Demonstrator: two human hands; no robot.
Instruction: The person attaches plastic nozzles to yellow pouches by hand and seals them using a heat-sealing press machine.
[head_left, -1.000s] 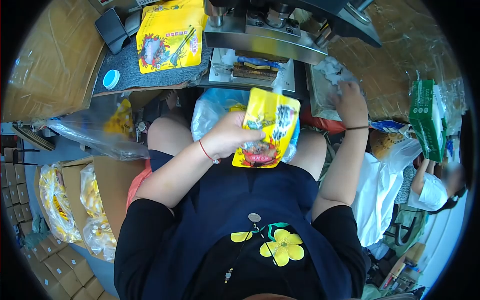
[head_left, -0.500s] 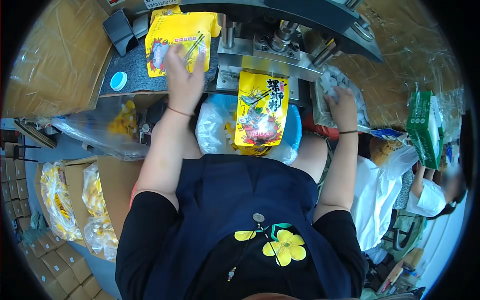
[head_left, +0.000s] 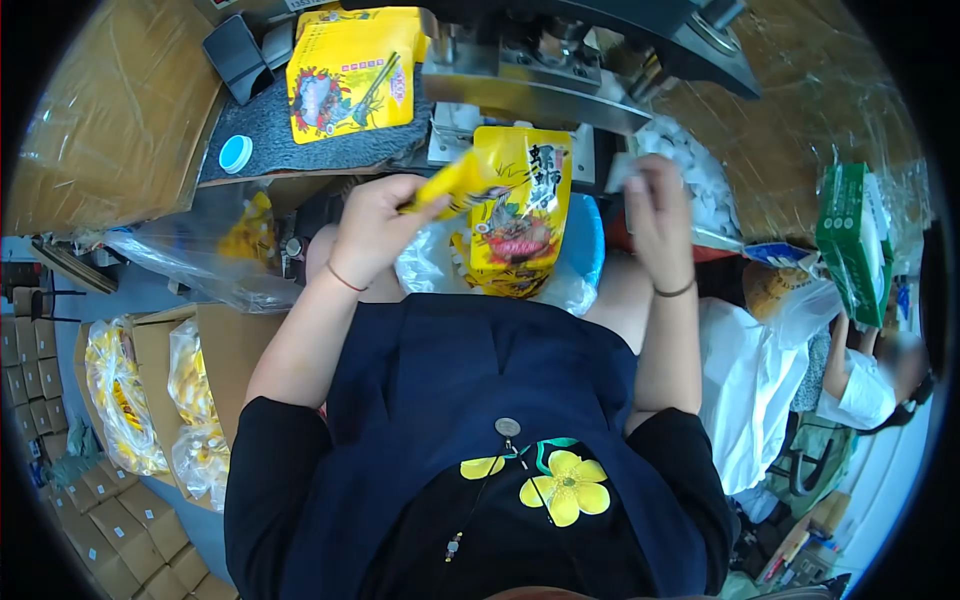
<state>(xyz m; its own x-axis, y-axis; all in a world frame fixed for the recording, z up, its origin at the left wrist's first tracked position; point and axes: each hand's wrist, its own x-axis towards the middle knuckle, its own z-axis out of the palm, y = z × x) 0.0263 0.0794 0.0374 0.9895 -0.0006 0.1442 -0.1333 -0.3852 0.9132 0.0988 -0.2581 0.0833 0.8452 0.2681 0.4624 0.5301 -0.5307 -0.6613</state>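
My left hand is closed on a yellow printed pouch, blurred by motion and partly in front of another pouch. That other yellow pouch, printed with noodles and large black characters, hangs from the metal press. To its right my right hand pinches a small whitish piece, too blurred to name. Beside that hand lies a heap of white translucent pieces. A stack of yellow pouches lies on the grey surface at the upper left.
A blue bin lined with clear plastic stands under the press, with yellow pouches inside. A blue-white cap and a dark phone-like device lie by the stack. Large cartons flank the workplace. Another person is at the far right.
My left hand has moved from the stack down and right, now with a pouch in it. My right hand has left the heap, moving slightly left with a whitish piece.
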